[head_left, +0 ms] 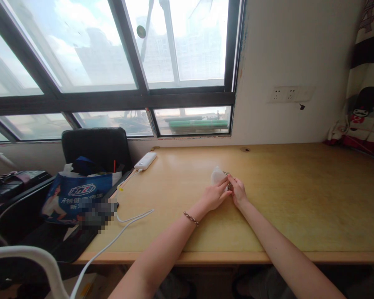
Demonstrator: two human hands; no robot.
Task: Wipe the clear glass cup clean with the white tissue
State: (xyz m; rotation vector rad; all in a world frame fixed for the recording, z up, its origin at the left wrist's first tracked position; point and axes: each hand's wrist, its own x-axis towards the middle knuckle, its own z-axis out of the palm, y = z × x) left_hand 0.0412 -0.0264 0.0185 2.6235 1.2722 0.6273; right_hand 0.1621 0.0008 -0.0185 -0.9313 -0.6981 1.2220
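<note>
Both hands meet over the middle of the desk. My left hand (215, 195), with a braided bracelet on its wrist, has its fingers closed against a small white, slightly see-through piece (217, 175), perhaps a bag or tissue. My right hand (238, 191) touches the left fingertips from the right side. Between the hands shows a small dark, patterned, metallic-looking item (230, 186), which the right fingers pinch. The fingers hide most of it, so its kind cannot be made out.
A white power bank (146, 160) lies at the desk's left edge, with a white cable (124, 224) trailing toward me. To the left, a blue shopping bag (77, 195) rests on a black chair (95, 145). Wall sockets (288, 94) and a patterned curtain (366, 104) are beyond the desk (314, 199).
</note>
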